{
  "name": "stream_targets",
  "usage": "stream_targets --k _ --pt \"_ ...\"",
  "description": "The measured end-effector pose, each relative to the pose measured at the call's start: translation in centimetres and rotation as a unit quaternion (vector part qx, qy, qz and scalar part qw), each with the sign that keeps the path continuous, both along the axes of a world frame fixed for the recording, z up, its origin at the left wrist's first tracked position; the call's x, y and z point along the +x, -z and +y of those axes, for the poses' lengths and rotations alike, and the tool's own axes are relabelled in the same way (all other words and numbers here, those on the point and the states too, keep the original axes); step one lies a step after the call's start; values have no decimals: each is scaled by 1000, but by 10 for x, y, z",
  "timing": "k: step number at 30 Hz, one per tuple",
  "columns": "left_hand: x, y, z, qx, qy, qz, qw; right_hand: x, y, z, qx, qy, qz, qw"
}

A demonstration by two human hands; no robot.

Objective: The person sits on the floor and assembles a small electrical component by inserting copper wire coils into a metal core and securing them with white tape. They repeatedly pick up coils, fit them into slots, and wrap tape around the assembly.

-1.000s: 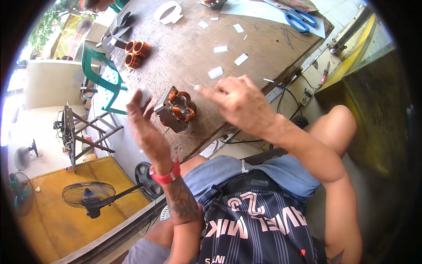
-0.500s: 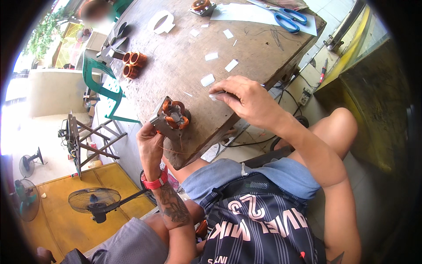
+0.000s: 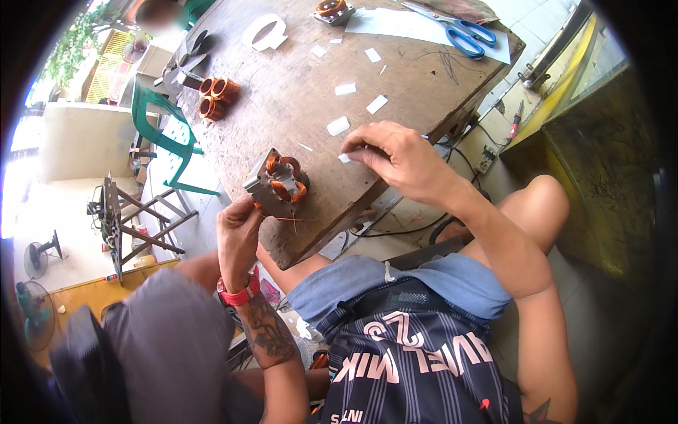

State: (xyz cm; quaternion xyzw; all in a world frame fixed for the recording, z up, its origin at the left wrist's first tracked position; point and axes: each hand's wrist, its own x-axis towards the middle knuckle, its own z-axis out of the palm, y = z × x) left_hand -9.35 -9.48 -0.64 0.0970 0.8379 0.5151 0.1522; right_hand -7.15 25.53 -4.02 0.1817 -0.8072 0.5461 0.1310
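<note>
My left hand (image 3: 237,225) is closed on the lower corner of a motor stator (image 3: 263,191), a square metal core with copper coils inside. The stator is tilted at the table's near edge, and a thin copper wire trails from its lower side. Farther right, my right hand (image 3: 399,157) pinches a small white paper slip (image 3: 345,158) between thumb and fingers, just above the tabletop. More white paper slips (image 3: 338,126) lie beyond that hand.
The wooden table (image 3: 282,99) also bears copper coils (image 3: 220,95), a white tape roll (image 3: 265,32), another stator (image 3: 332,11), a white sheet (image 3: 395,27) and blue-handled scissors (image 3: 466,35). Another person's grey-clothed leg (image 3: 173,332) is close at my left. A green chair (image 3: 166,134) stands beyond.
The other person's leg has swung up into the lower left, covering the standing fan there. The stator has tilted slightly in my left hand. My right hand has barely moved.
</note>
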Motion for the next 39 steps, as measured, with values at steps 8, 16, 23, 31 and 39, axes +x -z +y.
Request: stream_targets --k 8,16,23,31,39 --pt "129 -19 78 140 -172 96 970 32 -20 -20 -120 -172 -117 971" --pt "134 9 81 219 -225 49 948 -22 -24 8 130 39 71 988" --pt "128 6 49 210 -234 116 942 -43 7 3 290 99 37 951" --pt "46 20 22 142 -204 222 943 -38 2 -26 27 43 39 998" --pt "14 42 31 67 -134 217 965 -25 2 -52 -56 -37 66 996"
